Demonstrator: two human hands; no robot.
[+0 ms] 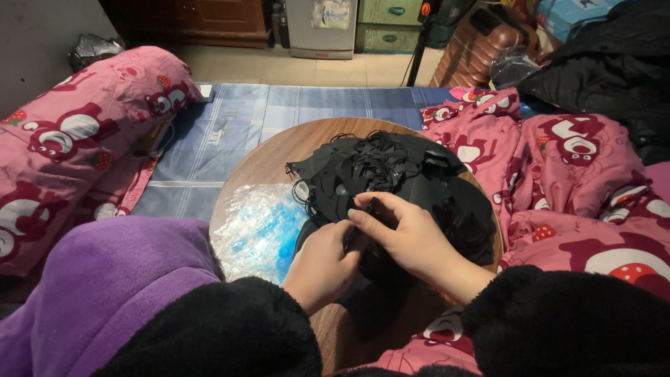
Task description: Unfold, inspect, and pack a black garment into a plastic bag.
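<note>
Seen from a head camera: two bare hands at work over one round wooden table [269, 157], both in fuzzy black sleeves [558, 321]. Left hand [322, 264] curled nearly shut, thumb and fingers pinched on a small black piece [357, 234] at the near edge of the black pile [391, 174]. Right hand [408, 234] half closed, fingertips [359, 218] pressed on the same piece from 2 o'clock, touching the left. One heap of black cloth pieces and thin looped cords on the table from centre toward 3 o'clock; separate pieces too tangled and dark to count. One clear plastic bag [255, 227] with blue contents at 9 o'clock of the pile, just beside the left hand; contents hard to make out. One purple garment [105, 279] at 8 o'clock, cut off by the lower edge. One pink bolster [77, 132] with a bear print at 10 o'clock, one pink quilt [579, 181] of the same print at 3 o'clock. One blue checked mat [279, 108] beyond the table at 12 o'clock. At 1 o'clock, one brown suitcase [474, 45], partly hidden, beside one black coat [614, 70] cut off at the right edge. Near table edge hidden under sleeves and hands
</note>
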